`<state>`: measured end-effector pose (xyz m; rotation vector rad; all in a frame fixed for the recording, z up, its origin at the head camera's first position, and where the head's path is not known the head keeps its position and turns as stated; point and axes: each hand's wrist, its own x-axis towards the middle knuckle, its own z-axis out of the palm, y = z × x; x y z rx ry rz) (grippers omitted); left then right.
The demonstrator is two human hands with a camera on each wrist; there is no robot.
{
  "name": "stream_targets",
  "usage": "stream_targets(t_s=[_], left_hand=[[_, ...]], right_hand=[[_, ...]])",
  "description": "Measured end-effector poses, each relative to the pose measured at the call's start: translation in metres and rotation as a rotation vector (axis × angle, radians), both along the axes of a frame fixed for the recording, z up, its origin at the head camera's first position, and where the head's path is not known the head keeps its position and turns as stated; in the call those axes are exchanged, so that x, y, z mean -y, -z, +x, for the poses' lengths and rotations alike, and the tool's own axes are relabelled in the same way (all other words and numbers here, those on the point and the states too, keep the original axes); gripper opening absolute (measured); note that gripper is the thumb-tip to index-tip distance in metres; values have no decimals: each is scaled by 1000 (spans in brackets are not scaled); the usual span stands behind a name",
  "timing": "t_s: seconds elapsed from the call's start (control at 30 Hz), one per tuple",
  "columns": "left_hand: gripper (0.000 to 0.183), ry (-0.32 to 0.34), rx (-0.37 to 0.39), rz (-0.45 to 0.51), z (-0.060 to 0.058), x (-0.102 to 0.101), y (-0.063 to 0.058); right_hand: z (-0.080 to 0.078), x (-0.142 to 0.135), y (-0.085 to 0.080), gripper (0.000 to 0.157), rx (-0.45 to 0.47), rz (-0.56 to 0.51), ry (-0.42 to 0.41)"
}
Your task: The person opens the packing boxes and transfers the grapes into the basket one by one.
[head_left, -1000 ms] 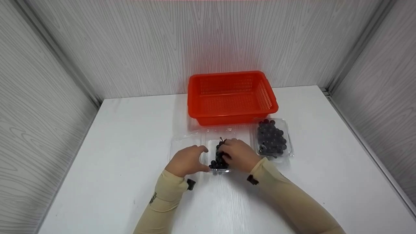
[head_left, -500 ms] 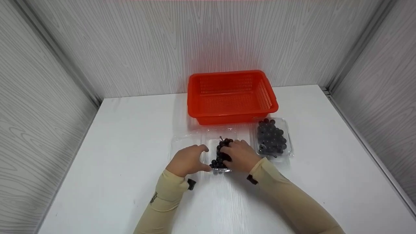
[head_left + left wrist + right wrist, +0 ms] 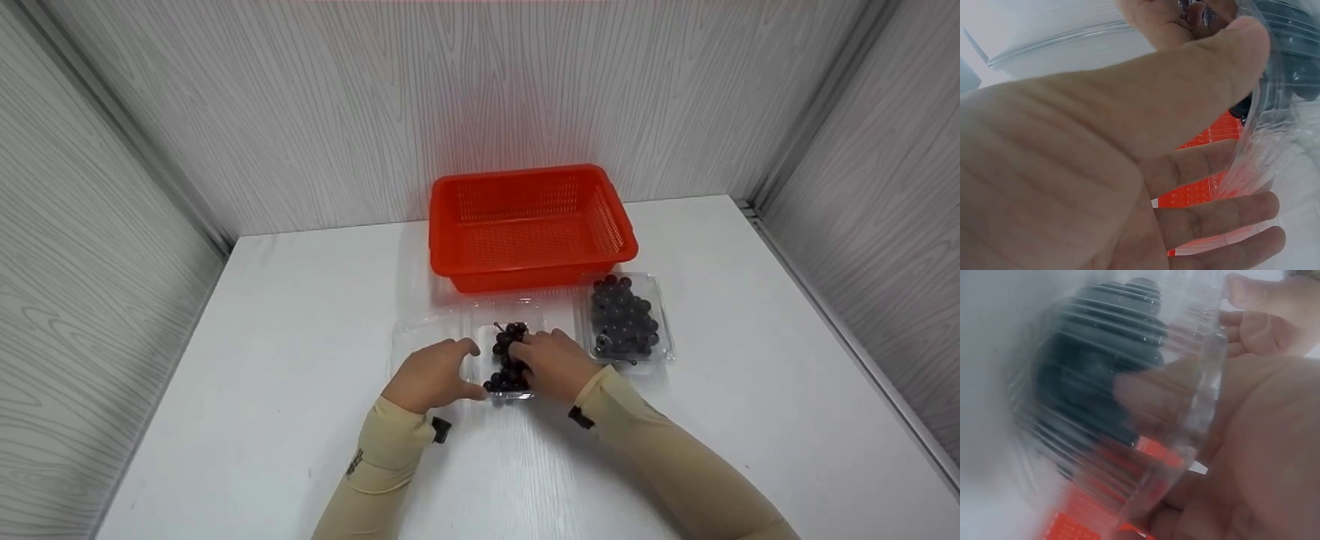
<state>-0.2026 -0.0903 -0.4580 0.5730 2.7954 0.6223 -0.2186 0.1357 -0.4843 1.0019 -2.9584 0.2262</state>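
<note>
A clear plastic clamshell box (image 3: 517, 396) lies open on the white table, its lid (image 3: 424, 330) folded out to the left. Inside is a bunch of dark grapes (image 3: 511, 331) with a short stem. My right hand (image 3: 559, 366) reaches into the box from the right, thumb and fingers curled on the bunch. In the right wrist view the thumb shows through the ribbed wall against the grapes (image 3: 1078, 371). My left hand (image 3: 430, 373) rests at the box's left side, its thumb (image 3: 1241, 45) at the front corner and its other fingers (image 3: 1219, 216) extended.
Behind the box stands a red plastic basket (image 3: 532, 279) with nothing in it. To the right, a second clear box (image 3: 663, 322) full of dark grapes sits close to the basket's front corner. Wood-grain panels (image 3: 360, 112) enclose the table at the back and sides.
My right hand has shifted slightly within the box, and the grapes have moved, their stem end tipping left. The left hand stays at the same corner. The view has shifted slightly.
</note>
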Motion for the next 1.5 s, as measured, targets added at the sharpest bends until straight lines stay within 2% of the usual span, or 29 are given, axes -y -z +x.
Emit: stream_targets(t_s=[0.17, 0.23, 0.47, 0.77, 1.0, 1.13, 1.3, 1.37, 1.5], left_hand=[[63, 3, 12, -4, 1, -1, -2], [63, 3, 17, -5, 1, -1, -3], [63, 4, 17, -5, 2, -1, -2], [64, 4, 10, -11, 2, -1, -1], [63, 4, 4, -13, 1, 0, -1], [62, 8, 9, -6, 2, 0, -3], [63, 12, 16, -12, 3, -2, -4], [63, 15, 11, -13, 4, -3, -4], [62, 21, 1, -12, 4, -3, -4]], right_hand=[[-2, -1, 1, 43, 79, 45, 14], [-2, -1, 1, 45, 106, 52, 23], [-4, -1, 2, 23, 103, 23, 58], [-8, -2, 6, 26, 80, -18, 66], [-10, -2, 8, 11, -22, -79, 22], [-11, -4, 8, 17, -44, -134, 19], [-11, -5, 7, 44, 8, -119, 61], [-11, -5, 6, 44, 22, -101, 77], [-12, -4, 4, 31, 67, -105, 130]])
